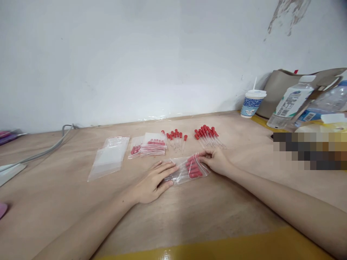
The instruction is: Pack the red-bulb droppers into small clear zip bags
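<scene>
A clear zip bag [180,174] lies flat on the table, with several red-bulbed droppers [193,169] inside it. My left hand [155,180] rests on the bag's left end, fingers stretched out. At the opposite end, my right hand [215,161] pinches the upper corner by the bag's red-lined mouth between thumb and fingers. Just beyond the hands are two loose groups of droppers, a smaller one [176,136] and a larger one [207,133]. Left of them is a pile of filled zip bags [153,144], and farther left some flat, unfilled bags [110,157].
A lidded paper cup [252,104] with a straw stands at the back right. Beside it are a grey-brown bag [273,90] and plastic bottles [291,103]. A grey cable [51,146] runs along the left side. Yellow tape [211,247] covers the table's front edge.
</scene>
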`<state>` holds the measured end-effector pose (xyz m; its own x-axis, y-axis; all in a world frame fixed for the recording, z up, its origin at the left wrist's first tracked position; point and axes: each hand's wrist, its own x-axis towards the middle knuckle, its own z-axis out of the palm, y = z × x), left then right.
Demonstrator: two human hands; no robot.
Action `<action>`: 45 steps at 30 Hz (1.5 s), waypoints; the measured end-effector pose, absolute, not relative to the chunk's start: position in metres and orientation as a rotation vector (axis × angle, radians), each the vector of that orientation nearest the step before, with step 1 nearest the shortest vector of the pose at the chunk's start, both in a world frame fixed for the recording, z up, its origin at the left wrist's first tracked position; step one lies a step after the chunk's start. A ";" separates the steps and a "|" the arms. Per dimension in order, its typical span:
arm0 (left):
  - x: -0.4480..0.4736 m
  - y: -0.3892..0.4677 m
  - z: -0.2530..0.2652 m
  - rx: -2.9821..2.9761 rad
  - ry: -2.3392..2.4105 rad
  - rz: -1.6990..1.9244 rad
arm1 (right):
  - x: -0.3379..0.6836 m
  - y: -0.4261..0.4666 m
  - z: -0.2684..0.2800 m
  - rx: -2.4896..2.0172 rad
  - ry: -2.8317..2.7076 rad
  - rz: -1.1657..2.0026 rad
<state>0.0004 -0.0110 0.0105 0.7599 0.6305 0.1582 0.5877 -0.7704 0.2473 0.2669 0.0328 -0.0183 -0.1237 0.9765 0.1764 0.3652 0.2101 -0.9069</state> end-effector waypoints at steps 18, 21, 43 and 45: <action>0.001 -0.012 0.012 2.766 0.992 0.291 | 0.270 0.025 -0.017 -1.338 -1.956 0.588; 0.000 -0.012 0.012 2.768 0.996 0.305 | 0.272 0.027 -0.018 -1.251 -2.014 0.569; 0.000 -0.012 0.010 2.782 0.991 0.334 | 0.273 0.023 -0.020 -1.397 -1.904 0.680; -0.001 -0.012 0.010 2.782 0.987 0.333 | 0.273 0.020 -0.019 -1.372 -1.902 0.699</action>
<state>-0.0006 -0.0120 0.0102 0.7559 0.6368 0.1522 0.5987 -0.7664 0.2329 0.2725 0.0199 -0.0190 -0.2131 0.9533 0.2140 0.5877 0.3000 -0.7514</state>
